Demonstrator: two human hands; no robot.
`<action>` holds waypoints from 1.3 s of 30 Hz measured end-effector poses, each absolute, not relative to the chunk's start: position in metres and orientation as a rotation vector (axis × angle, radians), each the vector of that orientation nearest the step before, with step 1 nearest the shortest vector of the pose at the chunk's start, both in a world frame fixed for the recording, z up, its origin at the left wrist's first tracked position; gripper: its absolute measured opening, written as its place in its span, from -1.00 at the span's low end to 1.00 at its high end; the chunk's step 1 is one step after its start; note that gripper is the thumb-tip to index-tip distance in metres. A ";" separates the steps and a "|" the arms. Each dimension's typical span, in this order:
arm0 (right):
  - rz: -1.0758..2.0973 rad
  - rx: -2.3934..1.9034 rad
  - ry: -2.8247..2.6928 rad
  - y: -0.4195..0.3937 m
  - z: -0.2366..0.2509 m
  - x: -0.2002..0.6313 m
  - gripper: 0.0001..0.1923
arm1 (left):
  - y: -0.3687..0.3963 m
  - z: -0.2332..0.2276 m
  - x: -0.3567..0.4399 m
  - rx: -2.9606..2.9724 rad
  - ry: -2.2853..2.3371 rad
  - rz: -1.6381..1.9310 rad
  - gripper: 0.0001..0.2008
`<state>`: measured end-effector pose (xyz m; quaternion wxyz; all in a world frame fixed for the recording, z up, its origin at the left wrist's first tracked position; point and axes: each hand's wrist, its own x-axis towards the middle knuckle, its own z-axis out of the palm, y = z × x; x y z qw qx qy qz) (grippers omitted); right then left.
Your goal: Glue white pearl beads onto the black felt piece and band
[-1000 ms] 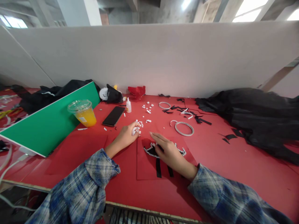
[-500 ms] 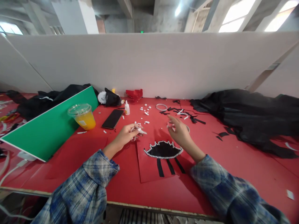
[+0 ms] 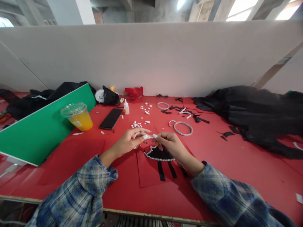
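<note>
My left hand (image 3: 129, 141) is closed on a pale strip (image 3: 137, 135) that curves in a loop, with small bead-like bumps toward its end. Thumb and fingers pinched, my right hand (image 3: 172, 145) meets the end of this strip, close to the left fingertips. Below both hands, a red sheet (image 3: 149, 175) lies on the table. On it is a black eye-like shape (image 3: 161, 153) edged with silvery pearl beads, partly covered by my right hand. Black strips (image 3: 161, 171) extend down from the shape.
Loose white beads (image 3: 136, 125) and a small glue bottle (image 3: 126, 107) lie beyond my hands. A phone (image 3: 111, 119), a cup of orange drink (image 3: 80, 118) and a green board (image 3: 47, 132) stand left. Pale rings (image 3: 183, 128), black scraps and black fabric (image 3: 246, 116) lie right.
My right hand has moved left from beside the pale ring and now pinches the strip's end at my left hand. The view has tilted slightly downward.
</note>
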<state>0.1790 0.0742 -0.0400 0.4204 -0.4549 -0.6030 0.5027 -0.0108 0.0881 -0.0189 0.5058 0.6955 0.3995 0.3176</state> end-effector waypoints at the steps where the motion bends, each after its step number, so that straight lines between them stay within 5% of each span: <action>1: 1.196 -1.156 -1.545 0.074 -0.041 0.178 -0.64 | 0.088 -0.019 -0.010 1.679 0.977 0.768 -0.70; 10: 0.890 -1.180 -1.702 0.058 -0.032 0.168 -0.67 | 0.097 -0.032 -0.013 1.831 1.114 0.919 -0.78; 22: 0.999 -1.039 -1.804 0.060 -0.039 0.173 -0.72 | 0.089 -0.028 -0.010 1.719 0.755 0.776 -0.68; 39: 0.891 -1.096 -1.829 0.060 -0.042 0.176 -0.74 | 0.091 -0.026 -0.011 1.882 0.982 0.778 -0.78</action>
